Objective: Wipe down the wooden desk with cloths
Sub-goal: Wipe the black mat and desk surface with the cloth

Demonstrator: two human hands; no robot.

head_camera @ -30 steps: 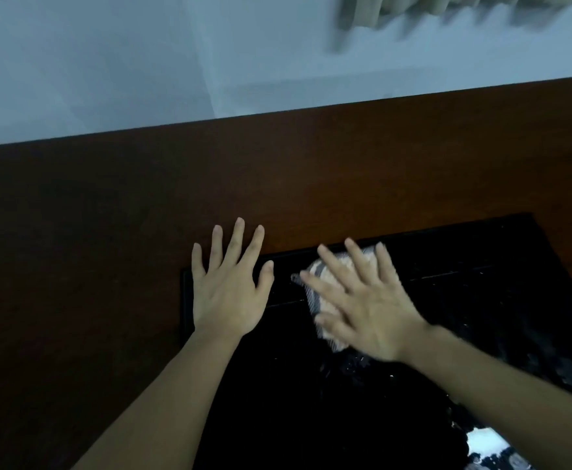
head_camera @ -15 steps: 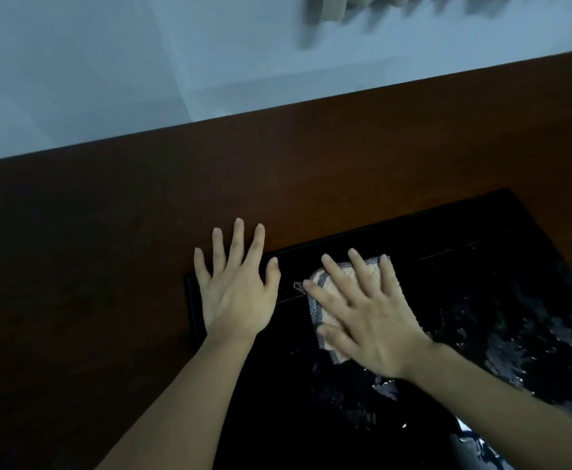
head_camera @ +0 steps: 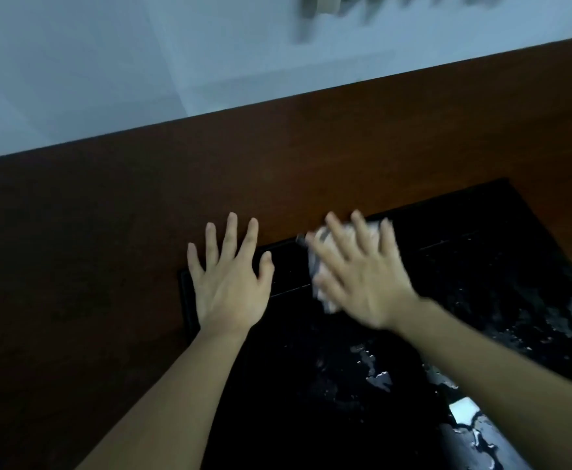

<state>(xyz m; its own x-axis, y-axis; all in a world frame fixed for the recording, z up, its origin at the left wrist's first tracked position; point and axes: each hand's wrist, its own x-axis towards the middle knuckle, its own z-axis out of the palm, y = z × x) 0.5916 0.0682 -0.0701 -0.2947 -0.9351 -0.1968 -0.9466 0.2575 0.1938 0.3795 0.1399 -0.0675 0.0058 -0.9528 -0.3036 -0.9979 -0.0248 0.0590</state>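
Desk: the reddish-brown wooden desk (head_camera: pixel 108 266) is filling most of the view, running up to a pale wall.
Inset: a glossy black rectangular panel (head_camera: pixel 481 266) is lying in the desk's near right part, with wet patches glinting across its right side.
Right hand: the right hand (head_camera: pixel 362 273) is lying flat with fingers spread and straight, blurred as if sweeping, pressing down on the cloth.
Left hand: the left hand (head_camera: pixel 230 283) is resting palm-down with fingers splayed over the panel's far-left corner, holding nothing, seemingly bracing.
Cloth: the small pale crumpled cloth (head_camera: pixel 320 266) is sitting on the panel's far edge, directly under the right fingers and showing at their left, just beside the left thumb.
Key relation: the wet patches are lying to the right of the cloth and toward the person, so the right hand is the nearer one to carry it there.
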